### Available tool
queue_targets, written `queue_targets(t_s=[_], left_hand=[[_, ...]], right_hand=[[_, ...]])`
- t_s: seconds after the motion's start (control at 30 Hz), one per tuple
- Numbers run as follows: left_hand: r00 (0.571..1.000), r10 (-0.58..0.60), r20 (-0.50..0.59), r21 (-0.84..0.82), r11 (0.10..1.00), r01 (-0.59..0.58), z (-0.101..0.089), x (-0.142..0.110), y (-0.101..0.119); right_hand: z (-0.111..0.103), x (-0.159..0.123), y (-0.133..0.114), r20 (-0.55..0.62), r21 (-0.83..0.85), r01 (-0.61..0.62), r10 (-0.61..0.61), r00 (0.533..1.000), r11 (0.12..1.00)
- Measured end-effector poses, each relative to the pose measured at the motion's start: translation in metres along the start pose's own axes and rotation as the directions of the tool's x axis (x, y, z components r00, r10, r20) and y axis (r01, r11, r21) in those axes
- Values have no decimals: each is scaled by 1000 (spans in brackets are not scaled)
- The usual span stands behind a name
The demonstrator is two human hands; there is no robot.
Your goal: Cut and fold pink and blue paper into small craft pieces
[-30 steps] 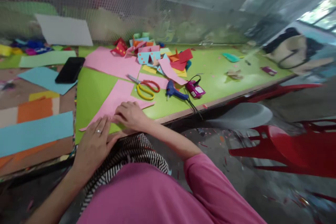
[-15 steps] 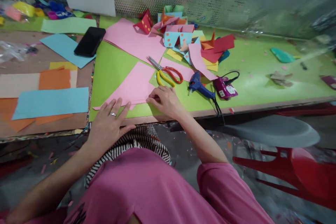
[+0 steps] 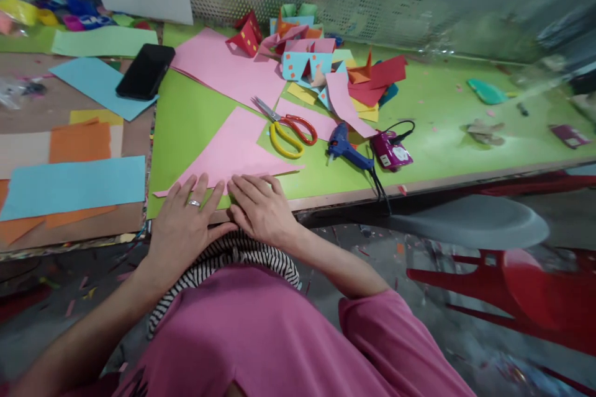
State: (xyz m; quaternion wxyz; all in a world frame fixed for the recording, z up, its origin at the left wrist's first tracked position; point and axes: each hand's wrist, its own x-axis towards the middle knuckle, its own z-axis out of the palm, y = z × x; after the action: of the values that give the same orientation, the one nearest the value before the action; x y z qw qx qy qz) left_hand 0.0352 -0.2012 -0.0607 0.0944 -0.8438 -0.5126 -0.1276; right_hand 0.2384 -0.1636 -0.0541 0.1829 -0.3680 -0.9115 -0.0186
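Observation:
A folded pink paper (image 3: pixel 233 152) lies on the green table sheet (image 3: pixel 186 118) near the front edge. My left hand (image 3: pixel 184 223), with a ring on one finger, lies flat with fingers spread on the paper's near edge. My right hand (image 3: pixel 261 208) rests beside it, fingers stretched forward and pressing flat on the same fold. Neither hand holds anything. Yellow and red scissors (image 3: pixel 286 130) lie just beyond the paper, to the right.
A blue glue gun (image 3: pixel 347 149) and a magenta gadget (image 3: pixel 390 150) lie right of the scissors. A black phone (image 3: pixel 146 71) sits at the back left. Coloured paper scraps (image 3: pixel 321 65) pile at the back. Blue paper (image 3: pixel 74 186) lies left. A red chair (image 3: pixel 516 285) stands at right.
My right hand has slid left along the pink paper's near edge to sit beside my left hand. My left hand has stayed flat on the paper. The view shifted a little.

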Motion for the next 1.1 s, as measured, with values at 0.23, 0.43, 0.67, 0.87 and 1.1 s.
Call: queue_targets(t_s=[0.23, 0.43, 0.67, 0.87, 1.1], left_hand=[[1000, 27, -5, 15, 1000, -27, 1, -3, -2], [1000, 29, 1, -14, 999, -29, 2, -4, -3], [998, 40, -45, -67, 997, -43, 3, -14, -7], [998, -26, -61, -52, 998, 23, -3, -34, -14], [975, -192, -114, -15, 981, 192, -24, -45, -13]], right_hand=[[-2, -16, 14, -25, -60, -101, 100, 995, 993], [-17, -42, 48, 32, -105, -188, 192, 981, 977], [-19, -45, 52, 51, -60, -217, 220, 974, 974], [-16, -43, 57, 8, -40, -206, 206, 978, 978], [-17, -39, 53, 5, -37, -232, 232, 973, 972]])
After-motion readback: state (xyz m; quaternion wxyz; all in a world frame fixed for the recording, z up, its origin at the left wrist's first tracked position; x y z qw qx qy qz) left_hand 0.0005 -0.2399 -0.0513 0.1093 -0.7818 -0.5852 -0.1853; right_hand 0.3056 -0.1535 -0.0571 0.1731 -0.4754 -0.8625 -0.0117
